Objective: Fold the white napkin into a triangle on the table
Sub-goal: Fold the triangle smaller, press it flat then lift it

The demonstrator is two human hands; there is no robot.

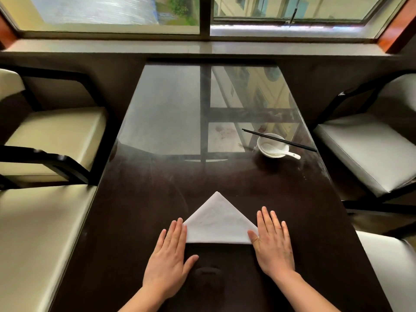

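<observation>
A white napkin [219,222] lies flat on the dark glass-topped table [144,199] near its front edge, folded into a triangle with its tip pointing away from me. My left hand [170,255] lies flat with straight fingers over the napkin's left corner. My right hand [271,243] lies flat the same way over the right corner, its thumb at the napkin's lower right edge. Both hands hold nothing.
A white bowl [271,145] with a white spoon [281,152] in it and black chopsticks [279,140] across its rim stands at the table's right side. Cream-cushioned chairs [51,136] flank the table on both sides. A window sill runs behind.
</observation>
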